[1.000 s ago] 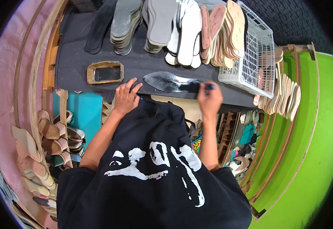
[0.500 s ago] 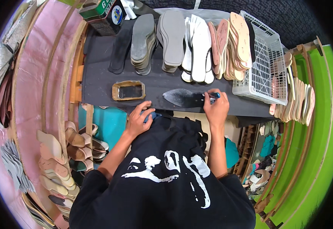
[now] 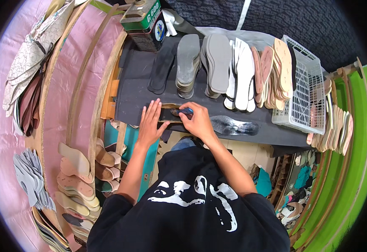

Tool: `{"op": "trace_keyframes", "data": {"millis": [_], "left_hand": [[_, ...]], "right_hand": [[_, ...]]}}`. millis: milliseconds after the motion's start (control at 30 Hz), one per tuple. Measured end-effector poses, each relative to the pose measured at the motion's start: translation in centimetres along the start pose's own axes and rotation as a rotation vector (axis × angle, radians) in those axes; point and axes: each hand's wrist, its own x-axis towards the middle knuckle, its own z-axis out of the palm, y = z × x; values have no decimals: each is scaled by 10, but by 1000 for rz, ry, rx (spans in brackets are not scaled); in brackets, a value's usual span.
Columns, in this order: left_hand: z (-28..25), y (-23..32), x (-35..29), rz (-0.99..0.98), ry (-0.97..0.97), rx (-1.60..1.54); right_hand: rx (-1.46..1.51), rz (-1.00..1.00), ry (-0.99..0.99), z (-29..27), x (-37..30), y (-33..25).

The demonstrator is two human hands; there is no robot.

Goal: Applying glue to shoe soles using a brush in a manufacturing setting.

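My right hand [image 3: 196, 122] pinches a small brush [image 3: 186, 111] with a blue handle, its tip down inside a glue tub [image 3: 171, 105] with a brown, crusted rim. Flat against the left side of that tub lies my left hand [image 3: 150, 126], fingers stretched out and thumb at the near edge. Part of the tub is hidden by both hands. To the right of my right hand, a black insole [image 3: 234, 125] rests on the dark table, coated with a wet, shiny whitish film.
Stacks of grey insoles [image 3: 218, 63], white insoles [image 3: 244, 75] and pinkish insoles [image 3: 282, 69] line the table's back. A white plastic crate [image 3: 303, 84] stands at right, a metal can [image 3: 143, 27] at back left. Wooden racks [image 3: 107, 84] with shoe parts flank both sides.
My right hand has moved left from the insole to the tub with the brush. The left hand has come up against the tub. The insole's coating now spreads wider. The view has shifted.
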Motion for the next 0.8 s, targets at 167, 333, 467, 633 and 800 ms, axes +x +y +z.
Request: {"op": "trace_keyframes", "data": {"millis": [167,333,467,633,800], "left_hand": [[-3,2,3,-5,8,-51],[-2,3,2,-27,4,-117],[-6,12,7,-49,80,-151],[-6,55,6,140,361,-303],[17,124,7,159,-10,-705]], "right_hand": [[5,115,30,5,-4,-7],[-13,194,37,-8,-17,-14],[179,245,161,-23,-39,7],[571,441,345,-57,-71,29],[738,533,506,-93,-91,38]]}}
